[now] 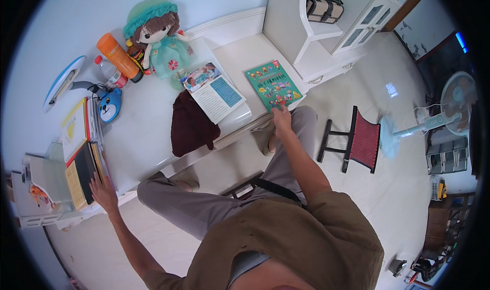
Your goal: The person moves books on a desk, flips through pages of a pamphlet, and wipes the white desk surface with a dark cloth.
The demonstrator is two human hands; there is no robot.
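My left hand point(104, 193) lies with its fingers spread against the near end of a row of upright books and folders point(85, 163). A dark-covered book point(84, 171) and a tan one point(75, 186) stand closest to it. At the desk's front edge, my right hand point(282, 119) grips the lower edge of a green illustrated book point(272, 84), which bears writing. Some of its fingers are hidden. Between my hands are a printed leaflet or booklet point(214, 93) and a dark maroon cloth point(193, 125), which hangs slightly over the edge of the white desk point(141, 144).
A doll point(162, 41), an orange canister point(116, 54), a plastic bottle point(111, 72), a lamp point(65, 83) and a blue bear-shaped object point(110, 104) stand along the wall. A red-seated stool point(363, 140) and a fan point(440, 119) are on the floor at right.
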